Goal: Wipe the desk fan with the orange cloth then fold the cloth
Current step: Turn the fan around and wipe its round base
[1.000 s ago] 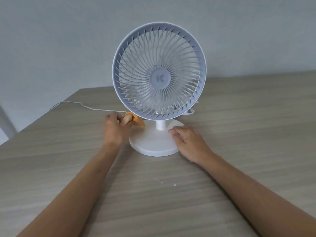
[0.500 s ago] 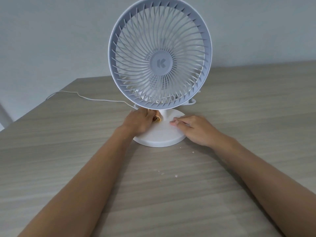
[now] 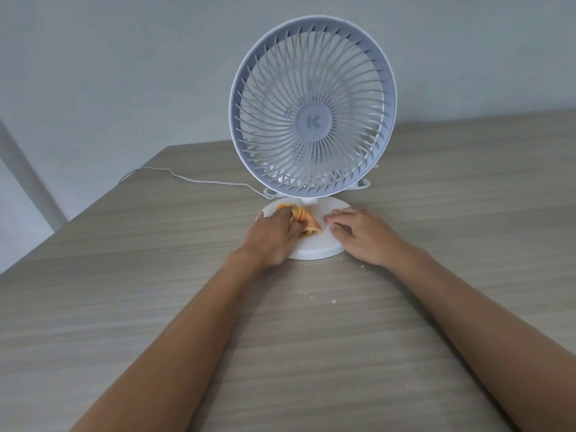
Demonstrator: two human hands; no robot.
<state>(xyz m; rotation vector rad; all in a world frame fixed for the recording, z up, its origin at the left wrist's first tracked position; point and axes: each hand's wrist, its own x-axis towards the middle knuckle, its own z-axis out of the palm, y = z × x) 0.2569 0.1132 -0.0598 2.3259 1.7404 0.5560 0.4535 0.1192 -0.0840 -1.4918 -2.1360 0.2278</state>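
A white desk fan [image 3: 313, 120] with a grey-rimmed round grille stands on a wooden table. Its round white base [image 3: 318, 244] lies flat in front of me. The bunched orange cloth [image 3: 307, 222] rests on the left half of that base, under the grille. My left hand [image 3: 272, 235] presses down on the cloth with its fingers curled over it. On the right side of the base lies my right hand [image 3: 358, 233], palm down, fingers a little spread, holding nothing. Part of the cloth is hidden under my left hand.
A thin white cable [image 3: 187, 179] runs from the fan's back across the table [image 3: 124, 307] to its left edge. A few small white crumbs [image 3: 311, 296] lie in front of the base. A grey wall stands close behind the fan.
My left hand has slid the cloth from the base's left rear toward its front middle, and more cloth shows. The view has shifted left, so the fan sits further right.
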